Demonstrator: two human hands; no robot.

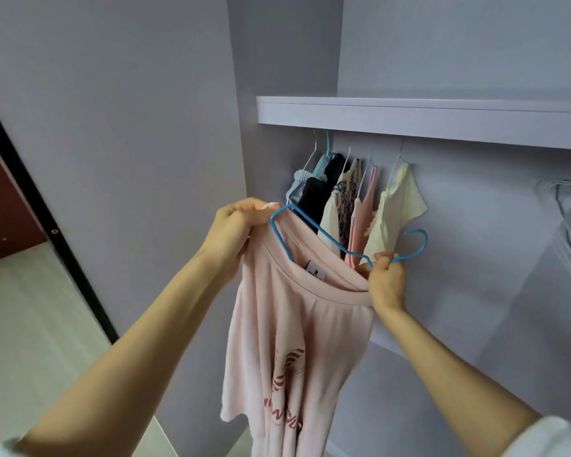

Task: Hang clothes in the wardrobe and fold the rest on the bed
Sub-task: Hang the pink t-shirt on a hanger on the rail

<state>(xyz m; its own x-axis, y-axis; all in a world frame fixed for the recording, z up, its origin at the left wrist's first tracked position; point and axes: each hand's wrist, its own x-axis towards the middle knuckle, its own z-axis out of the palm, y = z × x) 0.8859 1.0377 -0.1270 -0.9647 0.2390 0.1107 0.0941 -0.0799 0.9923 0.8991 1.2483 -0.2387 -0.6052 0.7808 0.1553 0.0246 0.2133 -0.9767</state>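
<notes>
Below the wardrobe shelf (409, 122), holding a pink T-shirt (297, 324) half-threaded on a blue hanger (310, 240) — left hand (234, 232) clenching the shirt's shoulder over the hanger's end, right hand (387, 278) gripping the wire by the hook, fingers (384, 257) curled round it. Risking a slip: the right shoulder not visibly seated yet, so lifting now likely dropping the shirt off that side. Also crowding toward the hung clothes (350, 196) — the hook possibly snagging the cream top (399, 199) just beside it.

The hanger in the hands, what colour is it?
Blue hanger, seen in the head view.
</notes>
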